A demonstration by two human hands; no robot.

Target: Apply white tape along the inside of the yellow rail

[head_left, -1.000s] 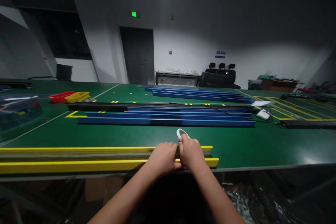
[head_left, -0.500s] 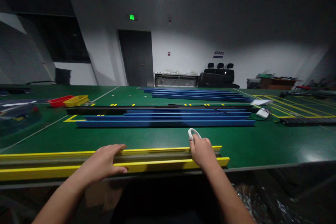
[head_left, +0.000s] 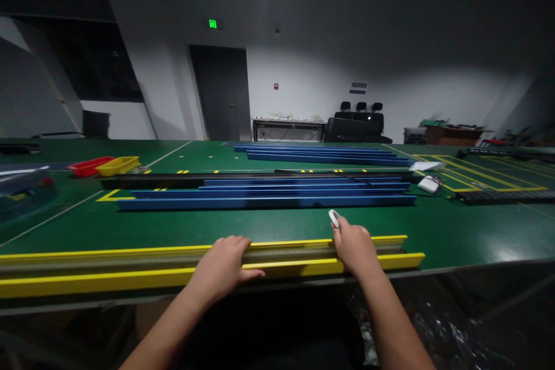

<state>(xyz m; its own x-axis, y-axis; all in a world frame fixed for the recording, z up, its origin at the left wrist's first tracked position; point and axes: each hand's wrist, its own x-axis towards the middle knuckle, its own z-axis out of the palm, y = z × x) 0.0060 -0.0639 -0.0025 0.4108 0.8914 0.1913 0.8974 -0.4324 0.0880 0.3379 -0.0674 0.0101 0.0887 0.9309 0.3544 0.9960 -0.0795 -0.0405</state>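
- While the left hand (head_left: 222, 265) lay across the yellow rail (head_left: 108, 278), its thumb stood apart from the fingers, the thumb at the near wall and the fingertips at the far wall; how firmly it pressed, one could not tell.
- Farther right along the same rail, the right hand (head_left: 355, 247) pinched a small white ring (head_left: 333, 218) that stuck out past its fingers on the far side; the thumb's exact place could not be made out.
- The yellow rail, an open channel with two raised walls, lay lengthwise by the near edge of the green table (head_left: 277, 224), its right end just past the right hand and its left end out of view.
- Beyond it, well apart, the near blue rails (head_left: 173, 204) lay roughly parallel, with a long black rail (head_left: 147, 181) just behind them.
- The far blue rails (head_left: 325, 157) lay behind the black rail.
- On the left, a red bin (head_left: 90, 166) sat beside a yellow bin (head_left: 118, 166), with a blurred clear bag (head_left: 26, 195) nearer and farther left.
- Near the right ends of the blue rails lay a white device (head_left: 429, 185) and, just behind it, white paper (head_left: 427, 166).
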